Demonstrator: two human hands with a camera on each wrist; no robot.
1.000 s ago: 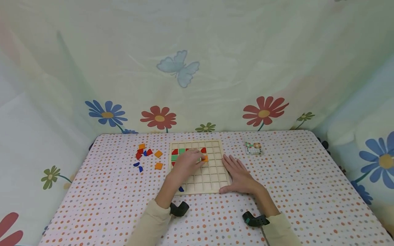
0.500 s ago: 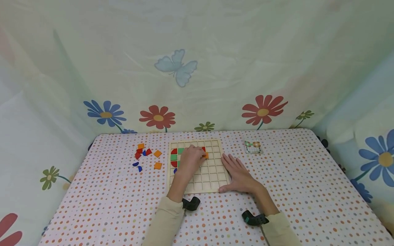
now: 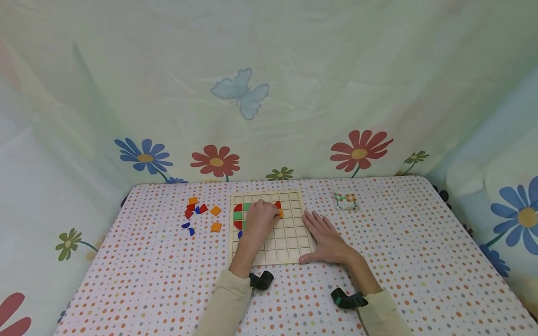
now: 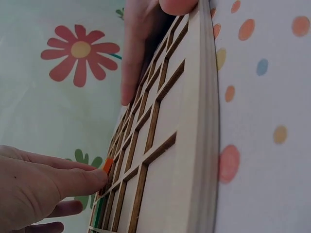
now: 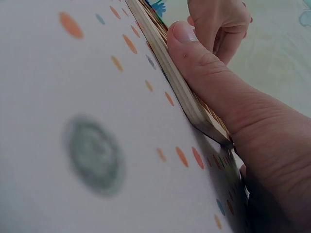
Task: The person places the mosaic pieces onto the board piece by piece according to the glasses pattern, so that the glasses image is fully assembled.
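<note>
Head view: left hand point(image 3: 261, 217) stays on the board point(image 3: 290, 242), pinching the orange tile point(image 3: 280, 213) as before; right hand point(image 3: 325, 238) still lies flat at the board's right edge.

One wooden grid board point(image 3: 290, 242), one pattern card point(image 3: 346, 201), two hands, three loose orange squares point(image 3: 216, 227).
</note>
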